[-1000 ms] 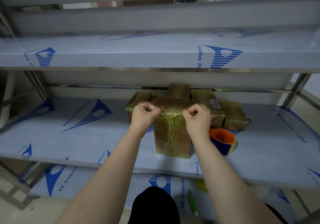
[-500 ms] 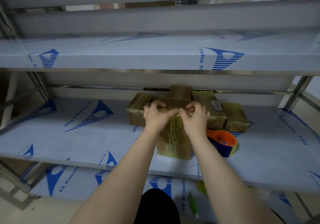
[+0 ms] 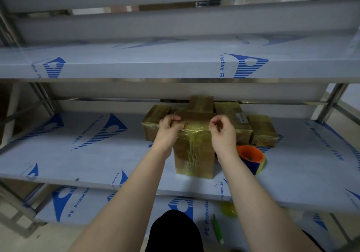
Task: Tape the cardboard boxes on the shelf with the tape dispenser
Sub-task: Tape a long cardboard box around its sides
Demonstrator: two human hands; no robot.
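Observation:
A tall cardboard box (image 3: 194,154) wrapped in yellowish clear tape stands near the front of the middle shelf (image 3: 87,154). My left hand (image 3: 167,129) pinches the tape at the box's top left edge. At the top right edge my right hand (image 3: 223,135) has its fingers curled and pinches the other end of the strip. Behind stand more taped boxes: a left box (image 3: 153,121), a back box (image 3: 200,103), a right box (image 3: 231,113) and a far-right box (image 3: 262,130). The orange and blue tape dispenser (image 3: 251,158) lies on the shelf by my right wrist.
The upper shelf (image 3: 155,66) overhangs the boxes closely. On the lower shelf lie a green pen (image 3: 217,228) and a yellowish tape roll (image 3: 228,209). Steel posts (image 3: 331,101) stand at the back corners. Dark clothing (image 3: 175,234) shows at the bottom.
Half a second ago both hands met at the middle of the box top. They have since moved apart to its left and right edges, as they were a second ago.

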